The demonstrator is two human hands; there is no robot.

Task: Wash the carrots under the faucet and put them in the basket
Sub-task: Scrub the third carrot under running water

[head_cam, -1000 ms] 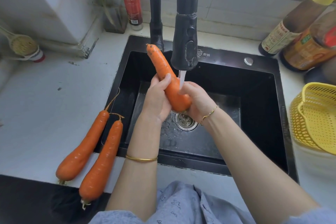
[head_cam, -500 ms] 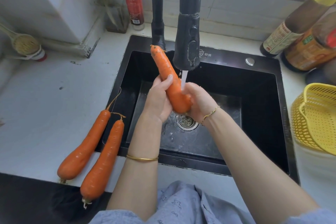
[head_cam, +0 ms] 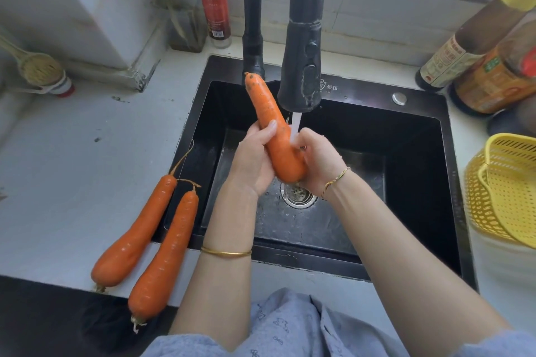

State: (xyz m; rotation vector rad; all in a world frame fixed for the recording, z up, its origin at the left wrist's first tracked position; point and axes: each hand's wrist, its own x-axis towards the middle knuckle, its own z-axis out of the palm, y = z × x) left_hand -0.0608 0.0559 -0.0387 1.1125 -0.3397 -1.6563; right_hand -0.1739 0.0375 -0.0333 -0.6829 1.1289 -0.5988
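Observation:
An orange carrot [head_cam: 271, 122] is held tilted over the black sink [head_cam: 417, 182], its thin end up by the black faucet [head_cam: 301, 66]. My left hand [head_cam: 252, 159] grips its middle, thumb across it. My right hand [head_cam: 317, 161] grips its thick lower end from the right. A thin stream of water [head_cam: 295, 124] falls from the faucet head onto the carrot and my right hand. Two more carrots [head_cam: 136, 229] [head_cam: 168, 252] lie side by side on the counter at the sink's left rim. The yellow basket [head_cam: 504, 191] stands to the right of the sink.
Sauce bottles [head_cam: 475, 46] crowd the back right corner of the counter. A red-labelled bottle [head_cam: 213, 0] stands behind the sink at the back left. A ladle and a small jar [head_cam: 43, 72] lie at the far left. The drain [head_cam: 298, 194] sits below my hands.
The carrot's upper end has shifted slightly toward the faucet head, and my hands have turned a little on the carrot under the stream. The two counter carrots have not moved.

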